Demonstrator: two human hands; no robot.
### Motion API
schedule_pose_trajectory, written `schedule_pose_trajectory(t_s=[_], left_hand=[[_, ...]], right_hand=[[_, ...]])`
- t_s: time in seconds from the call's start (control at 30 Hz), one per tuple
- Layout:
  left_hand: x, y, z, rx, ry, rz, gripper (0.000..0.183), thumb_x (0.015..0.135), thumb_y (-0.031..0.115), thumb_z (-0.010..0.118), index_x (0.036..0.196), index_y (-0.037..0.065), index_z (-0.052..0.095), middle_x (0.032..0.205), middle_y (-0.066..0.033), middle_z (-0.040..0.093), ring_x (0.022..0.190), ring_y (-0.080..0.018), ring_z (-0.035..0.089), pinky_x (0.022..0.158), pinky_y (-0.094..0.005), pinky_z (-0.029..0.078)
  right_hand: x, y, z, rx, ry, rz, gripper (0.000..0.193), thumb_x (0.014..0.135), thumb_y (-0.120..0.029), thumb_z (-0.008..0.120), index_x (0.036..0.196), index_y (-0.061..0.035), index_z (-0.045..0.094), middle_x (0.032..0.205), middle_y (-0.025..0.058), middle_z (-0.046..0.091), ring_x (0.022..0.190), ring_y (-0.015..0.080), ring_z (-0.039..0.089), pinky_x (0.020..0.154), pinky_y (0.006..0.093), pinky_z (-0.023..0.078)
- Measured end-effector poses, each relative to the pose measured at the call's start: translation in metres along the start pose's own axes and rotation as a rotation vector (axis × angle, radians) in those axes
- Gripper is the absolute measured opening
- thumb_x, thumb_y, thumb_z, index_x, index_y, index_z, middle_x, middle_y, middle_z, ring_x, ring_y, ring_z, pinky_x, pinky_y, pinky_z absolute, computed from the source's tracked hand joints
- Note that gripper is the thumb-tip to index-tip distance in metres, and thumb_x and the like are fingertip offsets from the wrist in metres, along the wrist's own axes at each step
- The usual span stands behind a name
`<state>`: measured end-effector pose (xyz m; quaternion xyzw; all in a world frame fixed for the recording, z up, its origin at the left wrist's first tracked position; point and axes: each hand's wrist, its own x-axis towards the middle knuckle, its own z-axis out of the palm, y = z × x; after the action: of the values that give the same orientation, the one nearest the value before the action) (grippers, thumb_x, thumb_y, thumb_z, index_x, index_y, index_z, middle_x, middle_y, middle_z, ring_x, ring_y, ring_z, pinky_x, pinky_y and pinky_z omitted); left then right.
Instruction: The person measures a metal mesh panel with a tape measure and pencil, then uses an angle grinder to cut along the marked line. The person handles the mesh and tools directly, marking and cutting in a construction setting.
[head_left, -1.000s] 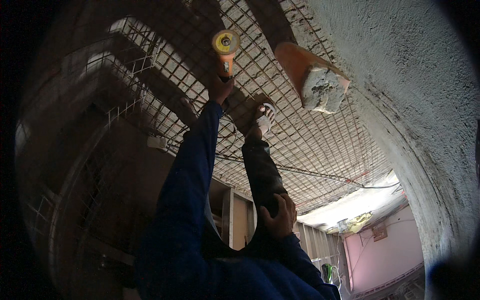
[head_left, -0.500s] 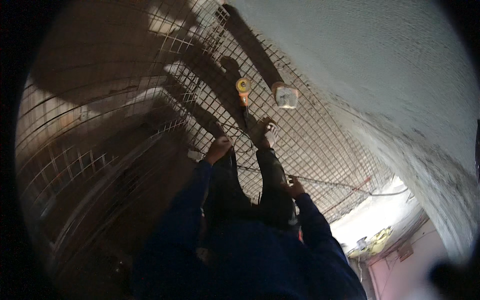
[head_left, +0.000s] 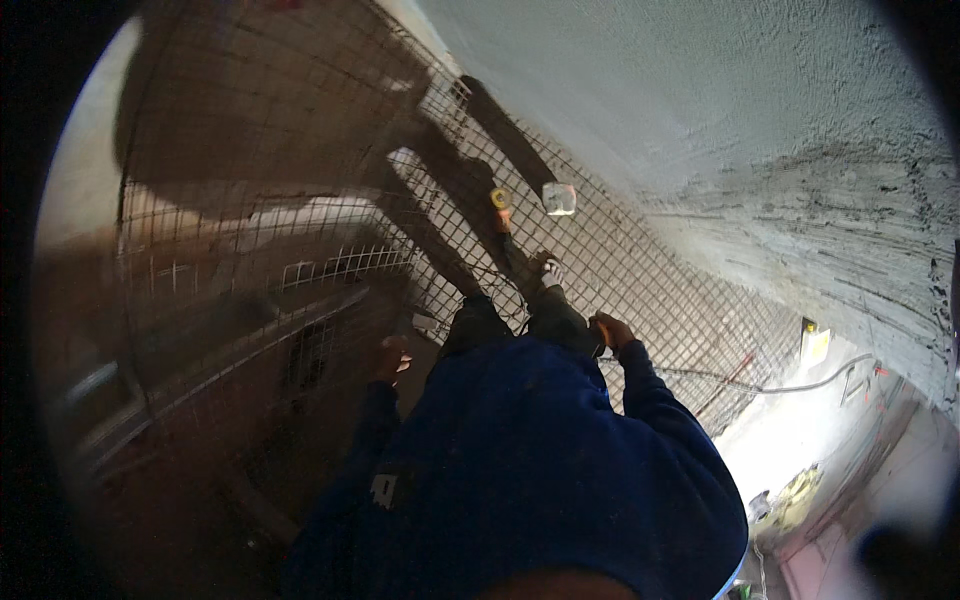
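Observation:
My left hand [head_left: 390, 359] hangs in shadow beside my left leg, away from the mesh. Its fingers look loosely parted, with nothing visible in them. Close to my right thigh is my right hand [head_left: 614, 332], its fingers curled in. A small orange patch shows at those fingers, but I cannot make out what it is. Ahead of my feet, an angle grinder [head_left: 502, 214] with an orange body and a yellowish disc lies on the steel rebar mesh [head_left: 630, 270]. A pale block [head_left: 559, 198] stands right of the grinder and casts a long shadow.
A rough plastered wall [head_left: 700, 110] runs along the right side. A cable [head_left: 765, 389] crosses the mesh at the right. Mesh bars [head_left: 345, 265] rise at the left beside a dark recess. A crumpled yellowish thing [head_left: 800, 495] lies at the lower right.
I stand more upright. My left hand has gone from near my left knee out to my left side; my right hand has risen slightly beside my thigh. The grinder and block stay put.

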<state>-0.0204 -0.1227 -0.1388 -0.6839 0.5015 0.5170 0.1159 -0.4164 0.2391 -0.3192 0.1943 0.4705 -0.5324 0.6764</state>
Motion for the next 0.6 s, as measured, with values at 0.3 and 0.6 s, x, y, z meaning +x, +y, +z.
schedule_pose_trajectory(t_s=[0.3, 0.6], left_hand=[[-0.028, 0.051, 0.037, -0.107, -0.169, 0.698, 0.052, 0.091, 0.040, 0.065, 0.124, -0.001, 0.062, 0.109, -0.0187, 0.068, 0.092, -0.0247, 0.068, 0.078, -0.0374, 0.056], [-0.016, 0.147, 0.059, 0.102, -0.270, 0.662, 0.063, 0.095, 0.045, 0.062, 0.140, 0.001, 0.049, 0.121, -0.0189, 0.064, 0.107, -0.0281, 0.065, 0.089, -0.0423, 0.054]], right_hand=[[-0.006, -0.009, 0.042, -1.328, 0.227, -0.662, 0.047, 0.084, -0.038, 0.073, 0.109, 0.0005, 0.064, 0.099, 0.0160, 0.068, 0.091, 0.0298, 0.065, 0.081, 0.0376, 0.053], [-0.111, -0.132, 0.174, -0.827, -0.029, -0.375, 0.038, 0.088, -0.029, 0.071, 0.115, -0.0038, 0.062, 0.087, 0.0065, 0.066, 0.060, 0.0113, 0.057, 0.049, 0.0255, 0.042]])
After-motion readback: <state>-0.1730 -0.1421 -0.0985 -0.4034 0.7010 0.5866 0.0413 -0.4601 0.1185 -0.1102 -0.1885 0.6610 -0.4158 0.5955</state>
